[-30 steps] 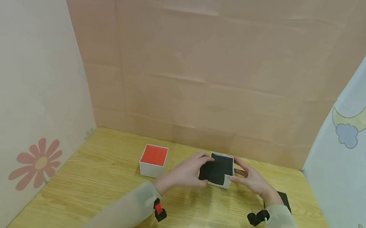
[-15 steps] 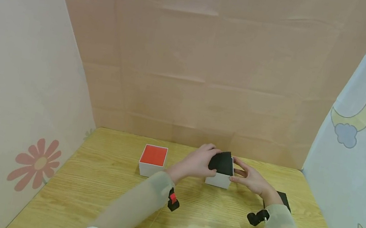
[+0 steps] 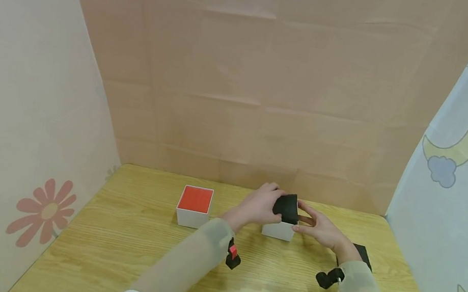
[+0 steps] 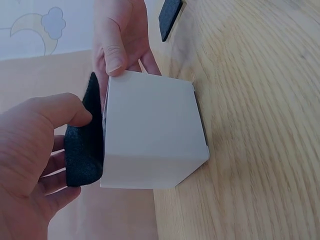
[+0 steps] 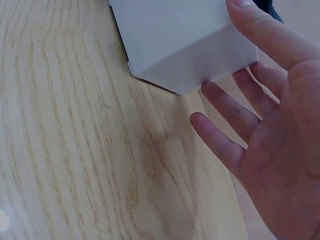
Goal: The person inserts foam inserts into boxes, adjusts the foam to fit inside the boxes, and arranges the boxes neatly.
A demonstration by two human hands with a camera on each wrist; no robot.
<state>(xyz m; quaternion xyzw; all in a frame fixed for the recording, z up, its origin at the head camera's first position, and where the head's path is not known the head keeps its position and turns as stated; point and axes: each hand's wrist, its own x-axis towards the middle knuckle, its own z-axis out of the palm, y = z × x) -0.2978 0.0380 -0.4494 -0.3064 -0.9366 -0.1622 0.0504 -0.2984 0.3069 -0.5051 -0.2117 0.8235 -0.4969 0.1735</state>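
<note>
A white box stands on the table toward the back. My left hand pinches a thin black felt-like pad at the box's top. In the left wrist view the pad is bent and tilted against the box's upper opening, thumb on one face and fingers behind. With its thumb on the front face and fingertips at the right side, my right hand holds the box. The right wrist view shows those fingertips partly spread along the box's side. The box's inside is hidden.
Left of the hands stands another white box with a red top. A flat black piece lies on the table, partly under the right wrist. A brown paper backdrop rises behind, with patterned sheets at both sides.
My left hand has moved right and slightly up with the black pad, which has gone from lying flatter across the box to tilted up at its far edge. The right hand stays put.
</note>
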